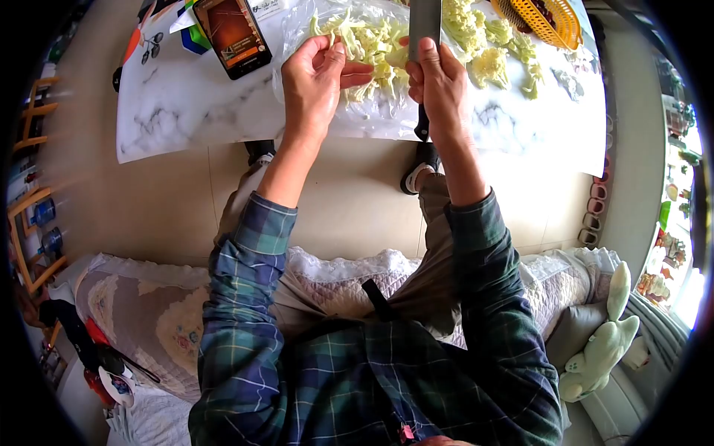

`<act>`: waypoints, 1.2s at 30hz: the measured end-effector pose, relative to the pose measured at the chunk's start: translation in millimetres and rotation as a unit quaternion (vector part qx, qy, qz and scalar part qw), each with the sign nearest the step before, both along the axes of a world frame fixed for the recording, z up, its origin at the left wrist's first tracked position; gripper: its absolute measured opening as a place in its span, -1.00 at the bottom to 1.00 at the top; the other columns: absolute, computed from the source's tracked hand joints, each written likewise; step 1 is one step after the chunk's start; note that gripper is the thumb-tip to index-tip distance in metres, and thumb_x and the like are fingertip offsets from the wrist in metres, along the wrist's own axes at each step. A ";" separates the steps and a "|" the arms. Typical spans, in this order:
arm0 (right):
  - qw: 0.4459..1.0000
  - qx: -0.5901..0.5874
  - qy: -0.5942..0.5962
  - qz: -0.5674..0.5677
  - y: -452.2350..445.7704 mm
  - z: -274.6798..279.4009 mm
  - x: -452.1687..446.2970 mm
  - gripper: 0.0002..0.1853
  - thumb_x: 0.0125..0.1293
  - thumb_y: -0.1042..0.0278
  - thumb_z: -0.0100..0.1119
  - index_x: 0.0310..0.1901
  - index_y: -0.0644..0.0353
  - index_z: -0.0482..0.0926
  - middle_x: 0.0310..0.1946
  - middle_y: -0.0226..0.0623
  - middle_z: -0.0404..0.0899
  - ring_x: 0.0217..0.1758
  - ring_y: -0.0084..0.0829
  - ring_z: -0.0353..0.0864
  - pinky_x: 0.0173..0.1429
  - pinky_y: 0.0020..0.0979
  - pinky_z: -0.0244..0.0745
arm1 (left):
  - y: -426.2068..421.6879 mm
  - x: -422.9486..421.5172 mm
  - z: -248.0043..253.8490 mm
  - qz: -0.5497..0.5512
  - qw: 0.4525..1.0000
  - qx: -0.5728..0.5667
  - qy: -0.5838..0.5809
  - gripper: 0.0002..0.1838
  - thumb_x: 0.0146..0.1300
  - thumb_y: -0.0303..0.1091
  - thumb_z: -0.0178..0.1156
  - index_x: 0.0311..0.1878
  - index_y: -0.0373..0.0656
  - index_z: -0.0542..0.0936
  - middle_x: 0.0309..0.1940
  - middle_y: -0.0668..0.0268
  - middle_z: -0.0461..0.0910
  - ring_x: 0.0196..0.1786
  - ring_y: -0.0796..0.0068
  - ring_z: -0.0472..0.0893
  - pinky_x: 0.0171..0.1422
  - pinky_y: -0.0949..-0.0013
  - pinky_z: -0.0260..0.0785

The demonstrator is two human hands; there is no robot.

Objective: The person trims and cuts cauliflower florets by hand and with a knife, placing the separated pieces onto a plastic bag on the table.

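Observation:
Cut cauliflower pieces (383,44) lie heaped on a clear plastic bag (294,33) on the marble-patterned table. Over the heap's left side, my left hand (316,82) has its thumb and forefinger pinched on a small cauliflower piece, mostly hidden by the fingers. My right hand (440,85) is wrapped around a kitchen knife (425,26). Its broad blade points away from me, with the thumb resting on the blade's lower part and the black handle end showing below the hand. Larger cauliflower florets (489,67) sit to the right of the knife.
A phone (234,37) with a lit screen lies at the table's left. At the far right stands a yellow plastic basket (554,26) holding dark red things. The marble-patterned table (201,111) ends just before my knees. I sit on a quilted sofa (141,305) with a plush rabbit (602,349) at the right.

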State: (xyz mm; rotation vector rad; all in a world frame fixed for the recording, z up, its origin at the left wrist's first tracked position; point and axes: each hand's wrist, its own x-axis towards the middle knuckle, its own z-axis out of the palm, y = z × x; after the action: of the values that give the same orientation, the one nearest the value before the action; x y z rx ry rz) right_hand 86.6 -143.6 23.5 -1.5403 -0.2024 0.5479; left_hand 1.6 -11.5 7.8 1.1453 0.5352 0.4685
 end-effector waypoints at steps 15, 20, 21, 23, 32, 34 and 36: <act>0.991 0.084 0.087 0.066 -4.2 7.0 -4.4 -0.59 0.52 0.06 -0.10 0.01 0.24 0.57 -0.57 -0.58 0.26 -0.59 -0.74 0.12 -0.51 -0.65 0.09 | -13.6 3.1 -10.6 -0.057 0.981 0.185 -0.009 -0.74 0.24 -0.41 0.30 -0.05 -0.31 0.59 -0.31 0.28 0.66 -0.30 0.59 0.64 -0.23 0.53 0.51; 0.999 0.004 0.041 0.019 -2.8 5.9 -3.6 -0.66 0.49 0.06 -0.02 -0.10 0.20 0.53 -0.59 -0.53 0.35 -0.65 -0.76 0.18 -0.63 -0.68 0.06 | -5.8 -0.6 4.3 0.057 0.907 0.417 0.000 -0.84 0.23 -0.38 0.30 -0.15 -0.20 0.64 -0.42 0.27 0.61 -0.46 0.45 0.60 -0.38 0.49 0.43; 1.000 0.005 0.027 0.007 -3.1 6.8 -3.5 -0.67 0.49 0.06 -0.02 -0.11 0.19 0.53 -0.60 -0.54 0.34 -0.67 -0.76 0.17 -0.64 -0.68 0.04 | 4.4 -4.1 7.1 0.063 0.902 0.428 0.005 -0.84 0.23 -0.38 0.30 -0.15 -0.20 0.64 -0.42 0.27 0.61 -0.46 0.45 0.60 -0.38 0.49 0.43; 0.999 0.034 0.027 0.011 -8.2 4.8 -0.1 -0.64 0.50 0.07 -0.05 0.03 0.18 0.54 -0.61 -0.55 0.31 -0.66 -0.77 0.15 -0.63 -0.68 0.04 | 26.6 -8.9 13.2 0.115 0.862 0.490 0.059 -0.88 0.21 -0.36 0.33 -0.23 -0.17 0.66 -0.33 0.31 0.59 -0.47 0.46 0.58 -0.39 0.46 0.40; 0.996 0.056 0.058 0.036 -24.3 9.0 5.8 -0.59 0.51 0.06 -0.08 0.16 0.18 0.49 -0.62 -0.63 0.18 -0.65 -0.80 0.06 -0.59 -0.69 0.00 | 162.9 -50.9 4.0 0.169 0.746 0.627 0.149 -0.15 -0.07 -0.28 0.51 0.35 -0.01 0.35 0.24 0.15 0.39 0.22 0.24 0.42 0.22 0.23 0.35; 0.996 0.063 0.064 0.029 -27.2 8.0 7.5 -0.59 0.51 0.06 -0.08 0.13 0.21 0.49 -0.61 -0.63 0.17 -0.64 -0.80 0.05 -0.58 -0.69 0.00 | 180.1 -45.7 11.8 0.109 0.721 0.679 0.087 -0.14 -0.11 -0.28 0.51 0.33 -0.09 0.36 0.30 0.10 0.37 0.33 0.12 0.35 0.39 0.17 0.21; 0.996 0.060 0.060 0.033 -31.2 6.5 8.5 -0.59 0.51 0.05 -0.08 0.13 0.22 0.49 -0.61 -0.63 0.17 -0.64 -0.80 0.05 -0.58 -0.69 0.00 | 194.3 -39.0 13.7 0.073 0.734 0.669 0.090 -0.15 -0.11 -0.26 0.51 0.32 -0.11 0.38 0.27 0.11 0.41 0.32 0.12 0.37 0.39 0.18 0.20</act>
State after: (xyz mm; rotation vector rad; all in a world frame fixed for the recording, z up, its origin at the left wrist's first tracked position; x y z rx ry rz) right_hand 95.1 -174.9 30.0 -1.3834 -0.1918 0.6673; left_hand -37.4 182.8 21.5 2.5802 0.4117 0.9457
